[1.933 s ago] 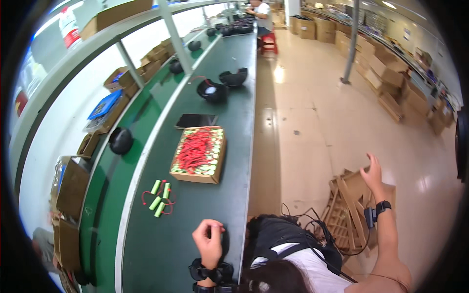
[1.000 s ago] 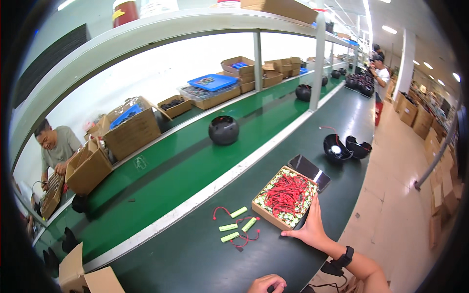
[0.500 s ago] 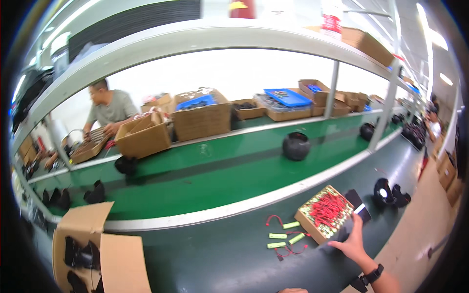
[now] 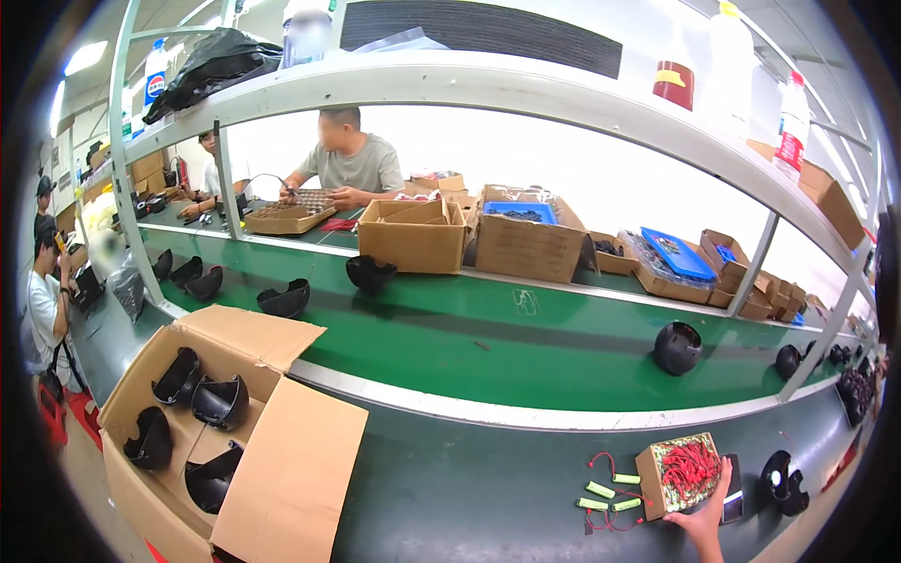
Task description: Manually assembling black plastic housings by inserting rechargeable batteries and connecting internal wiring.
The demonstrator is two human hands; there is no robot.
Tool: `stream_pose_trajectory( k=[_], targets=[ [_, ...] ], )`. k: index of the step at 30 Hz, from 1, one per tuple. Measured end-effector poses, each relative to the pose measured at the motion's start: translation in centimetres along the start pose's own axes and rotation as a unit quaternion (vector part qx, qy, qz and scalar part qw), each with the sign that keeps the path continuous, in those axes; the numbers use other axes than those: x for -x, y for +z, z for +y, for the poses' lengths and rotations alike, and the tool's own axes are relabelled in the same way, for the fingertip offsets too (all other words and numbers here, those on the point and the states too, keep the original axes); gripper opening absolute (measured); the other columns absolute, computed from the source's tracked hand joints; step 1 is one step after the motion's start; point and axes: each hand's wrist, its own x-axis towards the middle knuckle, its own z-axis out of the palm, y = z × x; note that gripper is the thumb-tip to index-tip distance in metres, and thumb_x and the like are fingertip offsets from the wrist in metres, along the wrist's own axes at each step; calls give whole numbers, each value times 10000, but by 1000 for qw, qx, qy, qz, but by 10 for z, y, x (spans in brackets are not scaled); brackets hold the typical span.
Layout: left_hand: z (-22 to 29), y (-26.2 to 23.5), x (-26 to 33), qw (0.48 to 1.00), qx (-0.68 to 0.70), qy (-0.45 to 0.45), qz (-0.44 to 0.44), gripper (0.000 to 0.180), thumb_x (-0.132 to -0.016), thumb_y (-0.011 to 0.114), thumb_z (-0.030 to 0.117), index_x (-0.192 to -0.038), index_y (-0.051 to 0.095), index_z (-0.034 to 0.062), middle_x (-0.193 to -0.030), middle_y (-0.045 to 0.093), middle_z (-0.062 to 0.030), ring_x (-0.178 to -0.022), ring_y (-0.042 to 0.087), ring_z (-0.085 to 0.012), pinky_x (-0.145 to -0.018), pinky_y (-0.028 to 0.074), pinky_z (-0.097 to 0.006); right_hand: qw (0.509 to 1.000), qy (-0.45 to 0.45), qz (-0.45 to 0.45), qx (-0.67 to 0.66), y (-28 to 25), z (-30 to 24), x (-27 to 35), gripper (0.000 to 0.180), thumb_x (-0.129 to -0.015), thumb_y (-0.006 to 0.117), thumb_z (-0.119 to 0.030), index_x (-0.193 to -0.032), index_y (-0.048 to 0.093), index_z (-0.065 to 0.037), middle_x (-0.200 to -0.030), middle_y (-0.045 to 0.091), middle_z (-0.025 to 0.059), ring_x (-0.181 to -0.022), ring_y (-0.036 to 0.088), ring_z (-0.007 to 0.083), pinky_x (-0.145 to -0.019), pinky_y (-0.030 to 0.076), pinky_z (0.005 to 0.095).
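My right hand point(image 4: 704, 522) grips the near right corner of a small cardboard box point(image 4: 650, 481), its thumb along the near side and its fingers up the right side. Battery cells with a heap of red wires point(image 4: 691, 469) fill this box. Left of it, several loose pale-green battery cells point(image 4: 601, 490) with red leads lie on the dark bench. A dark flat phone-like thing point(image 4: 732, 488) lies just right of my fingers. My left hand is out of view.
An open carton point(image 4: 305, 450) with several black curved shells point(image 4: 221, 403) stands at left. Beyond the bench runs a green conveyor point(image 4: 526, 357) carrying black shells and a round black housing point(image 4: 678, 348). More black parts point(image 4: 784, 483) sit at right. A person point(image 4: 352, 164) works across the belt.
The view has swung left, so the carton shows more fully and the battery box sits farther right. My right hand stays at the box. A sliver of hand at the lower edge is gone.
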Motion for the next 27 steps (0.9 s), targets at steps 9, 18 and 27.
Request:
stream_pose_trajectory(
  k=[9, 18, 27],
  targets=[
    [-10, 1, 0, 1000, -9, -11, 12, 180, -846, 574, 149, -712, 572, 30, -576, 535, -93, -501, 488, -177, -497, 370, -337, 1000, 26, 10, 0, 14, -10, -12, 1423, -349, 867, -599, -1452, 202, 4, -1501, 166, 228, -1375, 255, 334, -1130, 212, 424],
    [-3, -9, 9, 991, 97, -82, 37, 146, -831, 572, 175, -804, 631, 44, -690, 627, -76, -624, 600, -155, -575, 450, -302, 993, 16, 6, 119, 12, -36, -26, 1360, -353, 856, -589, -1444, 251, -49, -1500, 172, 247, -1384, 199, 421, -1107, 192, 522],
    [15, -137, 62, 923, 2, -72, 378, 124, -941, 500, 91, -883, 591, 31, -791, 603, -14, -780, 562, -62, -705, 453, -213, 978, -158, -58, -120, -24, -186, -44, 626, -608, 727, -184, -1159, 512, 19, -1219, 531, 192, -1192, 485, 359, -1016, 361, 440]
  ],
)
